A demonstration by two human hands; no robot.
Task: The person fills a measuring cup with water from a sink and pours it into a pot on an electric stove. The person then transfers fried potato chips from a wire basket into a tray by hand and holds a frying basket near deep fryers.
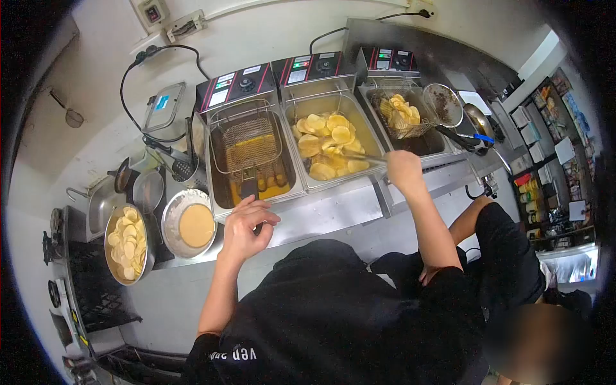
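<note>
My right hand [404, 172] grips a long metal utensil [367, 158]; its far end is lost among the slices, so its kind does not show. It reaches into the middle fryer [356, 115], where many thin yellow slices [333, 138] float in oil. Over the front rim of the left fryer [292, 170], my left hand [249, 226] curls round the black handle of a wire fry basket [247, 144]. That basket sits above dark oil with a few round pieces beneath. The palm hides the handle's end.
At left stand a bowl of pale slices [127, 247] and a bowl of batter [196, 226]. Browned slices lie in a wire basket [401, 119] at the right fryer [433, 144]. A round strainer [443, 104] is beside it. Another person [507, 256] is close on my right.
</note>
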